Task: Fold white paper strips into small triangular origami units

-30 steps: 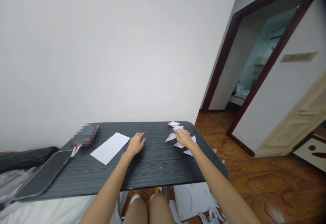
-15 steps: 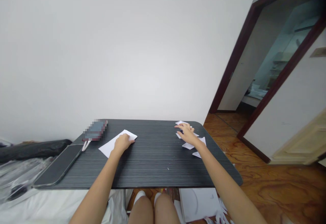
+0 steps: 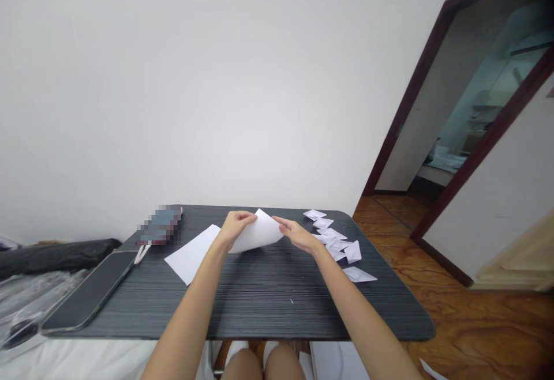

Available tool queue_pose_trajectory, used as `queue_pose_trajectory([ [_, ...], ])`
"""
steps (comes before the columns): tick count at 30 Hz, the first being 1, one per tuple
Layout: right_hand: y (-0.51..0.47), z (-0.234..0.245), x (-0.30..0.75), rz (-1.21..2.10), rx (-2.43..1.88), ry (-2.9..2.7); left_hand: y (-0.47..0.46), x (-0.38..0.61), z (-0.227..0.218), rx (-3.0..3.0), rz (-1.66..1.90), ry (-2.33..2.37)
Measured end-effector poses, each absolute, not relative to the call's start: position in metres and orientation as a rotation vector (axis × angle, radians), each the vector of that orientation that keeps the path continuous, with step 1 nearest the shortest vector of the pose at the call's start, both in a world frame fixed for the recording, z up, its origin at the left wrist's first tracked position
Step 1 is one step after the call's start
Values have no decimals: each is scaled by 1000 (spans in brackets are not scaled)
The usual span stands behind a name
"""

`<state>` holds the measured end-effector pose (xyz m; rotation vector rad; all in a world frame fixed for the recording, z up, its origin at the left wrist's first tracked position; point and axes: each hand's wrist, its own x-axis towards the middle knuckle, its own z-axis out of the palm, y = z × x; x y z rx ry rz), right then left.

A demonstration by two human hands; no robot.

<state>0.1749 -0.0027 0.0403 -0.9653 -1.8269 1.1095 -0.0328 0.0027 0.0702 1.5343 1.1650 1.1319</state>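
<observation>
While clear crinkled plastic (image 3: 32, 296) and a long black bundle (image 3: 64, 258) lie at the far left, a flat dark slab with rounded corners (image 3: 90, 293), like a tablet, rests along the left end of a dark grey, wood-grained surface (image 3: 268, 311). Just behind it lies a dark red and blue rectangular object (image 3: 159, 225), blurred by pixels, with a white loop (image 3: 142, 253) at its near end. Next comes a flat white piece of paper (image 3: 190, 256), partly hidden by the left forearm. Near the middle, the left hand (image 3: 236, 225) pinches a second, curved white sheet of paper (image 3: 262, 231) by its left side, thumb near the top corner, the sheet raised over the surface. The right hand (image 3: 298, 234) has its fingers extended against that sheet's right edge; I cannot tell whether it grips. Beyond that hand, small folded white paper shapes (image 3: 337, 244), pointed like boats, sit clustered toward the right end, some overlapping, the nearest one apart. Farther right are brown wood-patterned flooring (image 3: 480, 322) and a dark red doorframe (image 3: 404, 103).
</observation>
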Motion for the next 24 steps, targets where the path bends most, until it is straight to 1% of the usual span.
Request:
queue_pose_trajectory([
  [2, 0, 37, 169, 1291, -815, -1646, 12, -21, 66, 1417, 1257, 1167],
  [4, 3, 32, 166, 1391, -769, -1513, 22, -13, 59, 1319, 1388, 1194],
  [6, 8, 26, 164, 1439, -803, -1404, 31, -9, 52, 1224, 1502, 1186],
  [8, 15, 18, 164, 1414, -869, -1276, 36, -8, 46, 1178, 1544, 1115],
  [11, 23, 8, 164, 1296, -943, -1108, 40, -11, 38, 1291, 1374, 1027],
  [14, 26, 5, 165, 1257, -937, -1135, 41, -19, 30, 1486, 1178, 1060],
  [19, 23, 11, 168, 1295, -839, -1305, 40, -29, 26, 1711, 1185, 1049],
  [24, 26, 10, 172, 1207, -875, -1263, 37, -32, 33, 1699, 1238, 985],
])
